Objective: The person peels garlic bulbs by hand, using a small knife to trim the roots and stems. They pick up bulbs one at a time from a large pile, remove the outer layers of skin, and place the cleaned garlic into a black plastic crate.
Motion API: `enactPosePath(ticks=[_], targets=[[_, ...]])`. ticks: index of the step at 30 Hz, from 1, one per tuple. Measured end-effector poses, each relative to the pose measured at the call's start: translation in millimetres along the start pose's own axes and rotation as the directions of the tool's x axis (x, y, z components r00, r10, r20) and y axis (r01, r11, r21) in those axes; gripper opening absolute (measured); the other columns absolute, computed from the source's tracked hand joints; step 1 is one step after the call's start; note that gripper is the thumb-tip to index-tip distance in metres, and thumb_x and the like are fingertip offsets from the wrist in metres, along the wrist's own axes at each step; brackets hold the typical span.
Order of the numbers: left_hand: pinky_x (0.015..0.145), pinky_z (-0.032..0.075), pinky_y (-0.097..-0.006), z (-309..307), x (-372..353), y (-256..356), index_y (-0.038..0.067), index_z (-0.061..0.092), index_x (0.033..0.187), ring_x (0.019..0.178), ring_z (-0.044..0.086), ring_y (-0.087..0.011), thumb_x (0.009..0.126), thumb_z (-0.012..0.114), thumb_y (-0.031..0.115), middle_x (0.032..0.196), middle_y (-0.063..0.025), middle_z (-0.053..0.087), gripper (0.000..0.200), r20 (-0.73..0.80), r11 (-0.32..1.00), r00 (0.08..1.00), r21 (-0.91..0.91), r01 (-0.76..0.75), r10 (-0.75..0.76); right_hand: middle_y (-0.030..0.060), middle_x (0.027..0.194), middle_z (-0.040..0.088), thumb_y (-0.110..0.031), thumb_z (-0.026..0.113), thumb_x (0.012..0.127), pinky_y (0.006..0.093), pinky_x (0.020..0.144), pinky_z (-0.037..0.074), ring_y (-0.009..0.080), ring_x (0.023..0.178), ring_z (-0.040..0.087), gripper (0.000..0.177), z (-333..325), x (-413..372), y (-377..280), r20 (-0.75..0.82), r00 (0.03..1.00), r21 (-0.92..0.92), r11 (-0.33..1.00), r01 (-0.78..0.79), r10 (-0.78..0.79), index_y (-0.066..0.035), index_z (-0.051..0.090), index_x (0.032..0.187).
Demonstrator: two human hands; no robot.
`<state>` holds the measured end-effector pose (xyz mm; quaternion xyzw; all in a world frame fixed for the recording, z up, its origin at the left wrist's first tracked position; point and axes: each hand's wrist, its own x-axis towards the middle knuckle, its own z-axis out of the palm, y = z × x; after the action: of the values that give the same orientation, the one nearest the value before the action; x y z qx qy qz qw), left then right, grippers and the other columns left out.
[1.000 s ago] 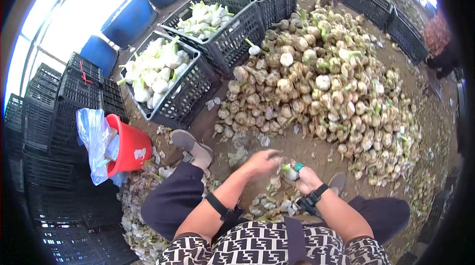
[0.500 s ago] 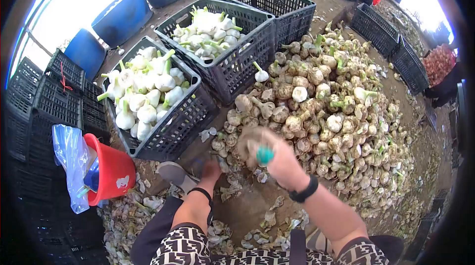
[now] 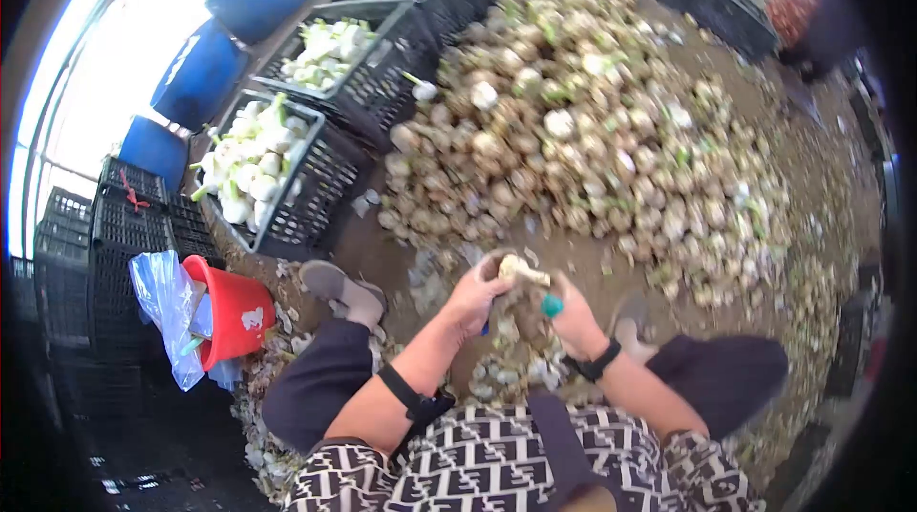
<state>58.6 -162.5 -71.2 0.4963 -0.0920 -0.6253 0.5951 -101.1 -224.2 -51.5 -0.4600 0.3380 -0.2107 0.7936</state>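
Observation:
My left hand (image 3: 480,292) is closed around a garlic bulb (image 3: 516,269), whose stem points right toward my right hand (image 3: 570,317). A green object (image 3: 551,306) shows at my right hand, its fingers curled around it; the rest of it is hidden. Both hands are low in front of my body, just nearer than a large pile of unpeeled garlic (image 3: 592,149). A white bulb (image 3: 560,122) lies on the pile.
Black crates (image 3: 320,187) holding white garlic stand at the left, with blue tubs (image 3: 198,73) beyond. A red bucket (image 3: 237,307) with a plastic bag (image 3: 172,311) is at the lower left. Loose skins litter the ground. Part of another person (image 3: 834,30) is at the upper right.
My right hand has moved back from the pile edge toward my body. My left hand now holds a bulb in front of me. The view has shifted, and the pile sits higher in it.

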Motion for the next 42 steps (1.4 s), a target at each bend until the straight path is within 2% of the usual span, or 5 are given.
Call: enactPosePath(ticks=[12,21,28,34,42], targets=[[0.086,0.041,-0.0263,76.8,-94.3,-10.4,0.005,0.038,0.100,0.098,0.047,-0.0124,0.064,0.075,-0.003,0.109,-0.0060,0.045,0.052,0.053,0.697,0.832,0.518,-0.496,0.553,0.0036,0.080,0.056,-0.015,0.063,0.084,0.0220,0.061,0.044,0.0064,0.072,0.052,0.022,3.5,-50.8,-37.1,0.037,0.999,0.055,0.998,0.008,-0.010,-0.002,0.048,0.094],[0.084,0.044,-0.0270,66.6,-107.1,0.9,0.003,0.042,0.110,0.098,0.052,-0.0149,0.075,0.070,0.010,0.107,-0.0067,0.052,0.045,-0.042,0.956,0.967,0.166,-0.242,0.252,0.0049,0.083,0.057,-0.003,0.056,0.083,0.0228,0.068,0.043,0.0080,0.077,0.050,0.014,-0.6,-55.1,-48.7,0.185,0.938,-0.381,0.858,0.344,-0.294,-0.001,0.048,0.094],[0.079,0.048,-0.0298,38.8,-100.8,2.5,0.002,0.043,0.116,0.098,0.054,-0.0173,0.087,0.056,0.028,0.111,-0.0090,0.054,0.041,0.060,0.945,0.990,-0.297,0.138,-0.126,0.0020,0.082,0.055,-0.006,0.056,0.083,0.0232,0.064,0.043,0.0074,0.073,0.047,0.014,-0.8,-41.8,-53.2,0.321,0.940,-0.124,0.978,0.166,-0.119,0.000,0.049,0.094],[0.086,0.045,-0.0301,41.3,-102.5,-3.3,0.003,0.046,0.119,0.099,0.054,-0.0154,0.077,0.069,0.027,0.112,-0.0058,0.055,0.053,-0.073,0.991,0.996,-0.118,-0.061,0.052,0.0000,0.073,0.059,-0.011,0.060,0.083,0.0261,0.059,0.042,0.0058,0.071,0.048,0.012,9.3,-47.7,-56.7,0.236,0.943,-0.578,0.746,0.330,-0.235,-0.003,0.053,0.089],[0.080,0.051,-0.0376,38.0,-107.7,8.0,0.001,0.048,0.117,0.098,0.058,-0.0232,0.070,0.072,0.015,0.110,-0.0114,0.056,0.055,0.158,0.945,0.987,-0.327,0.017,0.037,-0.0004,0.082,0.058,-0.014,0.060,0.085,0.0218,0.065,0.045,0.0088,0.074,0.056,0.015,0.9,-47.0,-39.9,0.379,0.923,0.284,0.942,-0.176,0.058,-0.006,0.056,0.098]])
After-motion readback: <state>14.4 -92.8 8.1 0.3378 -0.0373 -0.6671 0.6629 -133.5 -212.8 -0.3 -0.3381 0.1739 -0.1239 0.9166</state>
